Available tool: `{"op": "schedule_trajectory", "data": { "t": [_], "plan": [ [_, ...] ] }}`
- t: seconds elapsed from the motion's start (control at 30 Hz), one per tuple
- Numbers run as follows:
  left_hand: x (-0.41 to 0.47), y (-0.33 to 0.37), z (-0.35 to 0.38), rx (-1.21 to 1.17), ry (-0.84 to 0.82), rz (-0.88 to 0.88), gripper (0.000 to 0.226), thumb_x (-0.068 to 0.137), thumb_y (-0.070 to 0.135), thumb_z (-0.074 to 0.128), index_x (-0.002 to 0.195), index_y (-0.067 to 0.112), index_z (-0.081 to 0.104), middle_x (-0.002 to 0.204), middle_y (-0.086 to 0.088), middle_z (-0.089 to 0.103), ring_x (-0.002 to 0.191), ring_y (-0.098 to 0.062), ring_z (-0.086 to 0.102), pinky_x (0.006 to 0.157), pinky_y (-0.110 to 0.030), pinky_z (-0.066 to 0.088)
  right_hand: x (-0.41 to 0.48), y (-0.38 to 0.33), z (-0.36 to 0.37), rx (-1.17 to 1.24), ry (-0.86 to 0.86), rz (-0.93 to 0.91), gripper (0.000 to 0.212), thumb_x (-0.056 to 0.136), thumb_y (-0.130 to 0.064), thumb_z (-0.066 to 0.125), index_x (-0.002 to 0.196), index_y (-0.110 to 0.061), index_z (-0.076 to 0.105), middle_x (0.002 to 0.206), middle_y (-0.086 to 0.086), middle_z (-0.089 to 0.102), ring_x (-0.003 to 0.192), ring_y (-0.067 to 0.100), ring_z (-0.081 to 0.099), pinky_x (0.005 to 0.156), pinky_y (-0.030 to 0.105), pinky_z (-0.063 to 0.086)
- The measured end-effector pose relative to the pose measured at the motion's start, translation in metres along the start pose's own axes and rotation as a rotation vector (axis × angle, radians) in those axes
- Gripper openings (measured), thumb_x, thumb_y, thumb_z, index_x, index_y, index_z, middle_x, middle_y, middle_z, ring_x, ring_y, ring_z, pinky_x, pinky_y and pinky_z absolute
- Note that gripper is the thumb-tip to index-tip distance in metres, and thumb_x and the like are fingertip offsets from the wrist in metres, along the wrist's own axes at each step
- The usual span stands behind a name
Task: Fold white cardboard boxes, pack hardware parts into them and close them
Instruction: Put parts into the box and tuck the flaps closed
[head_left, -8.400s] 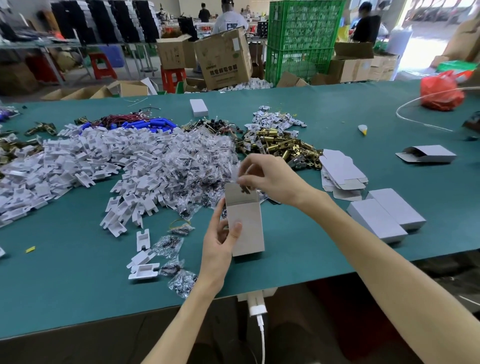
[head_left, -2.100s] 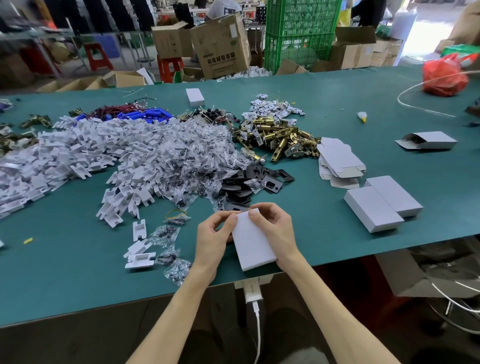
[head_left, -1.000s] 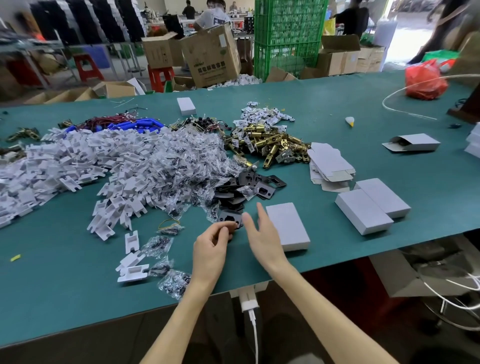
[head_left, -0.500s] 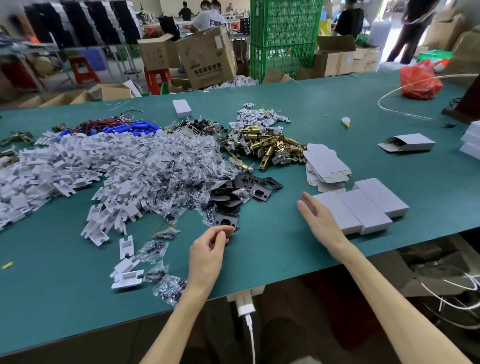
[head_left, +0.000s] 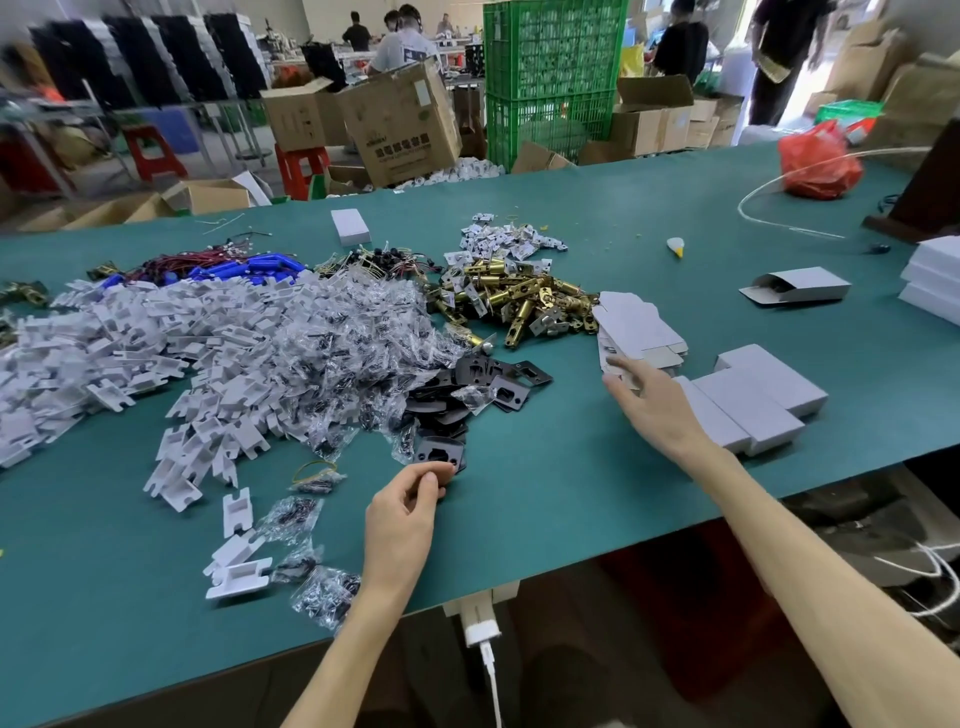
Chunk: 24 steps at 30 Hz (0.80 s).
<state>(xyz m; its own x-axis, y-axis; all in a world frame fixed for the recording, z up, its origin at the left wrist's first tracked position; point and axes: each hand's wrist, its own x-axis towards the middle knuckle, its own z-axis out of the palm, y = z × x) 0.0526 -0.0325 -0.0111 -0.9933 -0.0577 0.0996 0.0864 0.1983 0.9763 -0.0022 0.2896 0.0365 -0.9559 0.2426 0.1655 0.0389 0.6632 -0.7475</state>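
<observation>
Right hand (head_left: 657, 410), fingers spread wide, tips at the blanks (head_left: 636, 327) at its 12 o'clock; boxes (head_left: 753, 405) just beside at 3. Left hand (head_left: 405, 509) curls against a black plate (head_left: 439, 451); whether it grips, I cannot tell. Latches (head_left: 519, 299) crowd the blanks' 10 o'clock.

Left hand (head_left: 410, 499) curled; right hand (head_left: 657, 410) outstretched, fingers straight.

The green desk (head_left: 571, 499) is filling most of the frame. White plastic pieces (head_left: 130, 353) are spreading across its left, running into clear bags of small parts (head_left: 337, 353) at centre. Black plates (head_left: 467, 395) are lying at the bags' lower right, with brass latches (head_left: 524, 299) piling above them. Flat box blanks (head_left: 639, 327) are sitting right of centre, and closed white boxes (head_left: 753, 400) are lying side by side just below them.
</observation>
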Motion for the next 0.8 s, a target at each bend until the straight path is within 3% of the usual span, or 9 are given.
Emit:
{"op": "schedule_trajectory", "data": {
  "t": [0.07,0.17,0.27,0.43,0.6,0.7,0.8],
  "plan": [
    [0.0,0.001,0.0,0.004,0.002,-0.003,0.028,0.106,0.012,0.055,0.103,0.027,0.078,0.101,0.015,0.078,0.096,-0.005,0.072,0.089,-0.026,0.057,0.026,-0.003,0.001,-0.251,0.018,-0.023,0.047,0.102,-0.024,0.056,0.143,-0.001,0.049,0.15,0.014,0.047,0.143,0.033,0.036,0.117,0.04,0.028],
    [0.001,0.002,0.0,0.006,0.006,-0.007,0.029,0.106,0.012,0.055,0.102,0.029,0.078,0.1,0.017,0.078,0.095,-0.005,0.072,0.086,-0.023,0.058,0.057,-0.004,0.003,-0.561,-0.072,0.124,0.058,0.103,-0.024,0.052,0.149,0.005,0.03,0.157,0.025,0.03,0.148,0.039,0.024,0.119,0.045,0.022],
    [0.001,0.002,-0.001,0.006,-0.002,-0.006,0.028,0.106,0.013,0.055,0.102,0.028,0.078,0.1,0.016,0.078,0.095,-0.004,0.072,0.087,-0.023,0.058,0.064,0.003,0.006,-0.716,-0.074,0.136,0.036,0.099,-0.011,0.054,0.13,0.004,0.042,0.133,0.026,0.056,0.122,0.043,0.051,0.098,0.046,0.043],
    [0.001,0.001,0.0,0.01,-0.004,-0.008,0.028,0.106,0.013,0.055,0.102,0.028,0.078,0.1,0.016,0.078,0.096,-0.005,0.072,0.087,-0.025,0.057,0.061,0.008,0.007,-0.842,0.029,0.056,0.017,0.097,-0.003,0.052,0.114,-0.003,0.052,0.117,0.018,0.058,0.11,0.036,0.051,0.08,0.041,0.042],
    [0.002,0.0,0.001,0.0,-0.003,-0.009,0.028,0.106,0.013,0.055,0.102,0.028,0.078,0.1,0.015,0.078,0.096,-0.005,0.072,0.087,-0.026,0.058,0.055,-0.005,-0.008,-0.794,0.179,-0.007,0.015,0.093,0.003,0.049,0.1,-0.001,0.061,0.098,0.02,0.066,0.087,0.036,0.054,0.069,0.037,0.036],
    [0.002,-0.001,0.001,-0.001,-0.005,-0.003,0.028,0.106,0.012,0.055,0.102,0.027,0.078,0.101,0.014,0.078,0.096,-0.005,0.072,0.088,-0.028,0.058,0.046,-0.023,-0.019,-0.64,0.348,-0.041,0.025,0.091,0.009,0.046,0.108,0.001,0.063,0.093,0.022,0.067,0.085,0.039,0.059,0.066,0.037,0.038],
    [0.002,-0.002,0.0,-0.006,-0.011,-0.002,0.028,0.106,0.012,0.055,0.103,0.026,0.079,0.101,0.013,0.078,0.097,-0.006,0.072,0.089,-0.029,0.057,0.034,-0.045,-0.022,-0.411,0.448,-0.039,0.03,0.097,0.002,0.045,0.117,-0.004,0.066,0.102,0.022,0.069,0.092,0.041,0.063,0.071,0.04,0.042]
  ]
}}
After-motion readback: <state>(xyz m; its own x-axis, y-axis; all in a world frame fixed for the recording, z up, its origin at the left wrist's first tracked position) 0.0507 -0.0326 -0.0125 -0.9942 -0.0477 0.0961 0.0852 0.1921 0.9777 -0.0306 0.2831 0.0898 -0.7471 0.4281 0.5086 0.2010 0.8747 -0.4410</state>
